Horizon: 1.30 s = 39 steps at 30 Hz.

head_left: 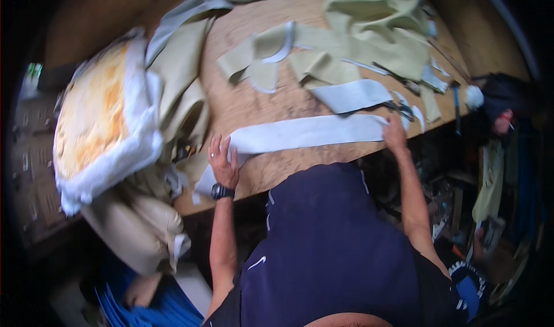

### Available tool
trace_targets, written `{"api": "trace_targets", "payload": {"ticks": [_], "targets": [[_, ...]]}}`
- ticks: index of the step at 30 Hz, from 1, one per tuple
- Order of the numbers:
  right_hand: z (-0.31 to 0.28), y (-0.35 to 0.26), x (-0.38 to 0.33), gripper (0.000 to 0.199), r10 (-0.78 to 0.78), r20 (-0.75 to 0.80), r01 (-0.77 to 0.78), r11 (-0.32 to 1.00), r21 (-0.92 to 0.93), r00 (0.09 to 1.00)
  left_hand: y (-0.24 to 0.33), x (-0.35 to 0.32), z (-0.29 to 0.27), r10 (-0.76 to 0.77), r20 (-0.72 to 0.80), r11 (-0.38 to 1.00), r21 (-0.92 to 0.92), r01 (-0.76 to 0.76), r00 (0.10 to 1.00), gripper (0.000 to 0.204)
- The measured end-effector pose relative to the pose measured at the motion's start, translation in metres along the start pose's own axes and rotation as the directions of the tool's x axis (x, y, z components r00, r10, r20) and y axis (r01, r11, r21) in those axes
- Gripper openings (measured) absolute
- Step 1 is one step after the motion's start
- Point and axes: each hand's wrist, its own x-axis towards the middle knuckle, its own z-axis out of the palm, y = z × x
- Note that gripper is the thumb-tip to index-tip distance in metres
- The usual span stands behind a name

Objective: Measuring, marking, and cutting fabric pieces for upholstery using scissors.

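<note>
Wooden desk (271, 105) carries cut fabric: olive pieces (369, 44) at the far side, a pale grey strip (306, 134) near the front edge. Long axis of the strip runs left to right across the desk, between both hands. Left hand (224, 161), with wristwatch and ring, lies flat with fingers spread on the folded left end of the strip; no closed grip. Right hand (395, 135) presses or pinches the right end; the view does not show which. Each hand sits at its own end, neither nearer the middle. Scissors (398, 105) lie just beyond the right hand. A white-edged cushion (104, 125) rests at the left.
</note>
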Motion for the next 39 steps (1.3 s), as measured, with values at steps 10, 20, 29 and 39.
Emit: {"api": "trace_targets", "payload": {"ticks": [10, 20, 29, 39], "targets": [[-0.002, -0.041, -0.002, 0.034, -0.011, 0.051, 0.017, 0.992, -0.128, 0.999, -0.035, -0.034, -0.025, -0.482, 0.086, 0.873, 0.126, 0.471, 0.872, 0.039], [0.029, -0.178, -0.013, 0.040, -0.666, 0.023, 0.646, 0.731, 0.220, 0.746, -0.046, -0.021, 0.020, -0.731, 0.353, 0.480, -0.344, 0.807, 0.584, 0.032], [0.089, -0.160, -0.039, 0.074, -0.755, 0.199, 0.757, 0.648, 0.086, 0.625, -0.024, -0.031, 0.026, -0.608, -0.185, 0.792, -0.208, 0.574, 0.772, 0.040], [0.050, -0.188, 0.011, 0.018, -0.575, -0.111, 0.582, 0.767, 0.272, 0.810, -0.016, -0.031, 0.020, -0.311, -0.166, 0.950, -0.012, 0.313, 0.936, 0.011]]}}
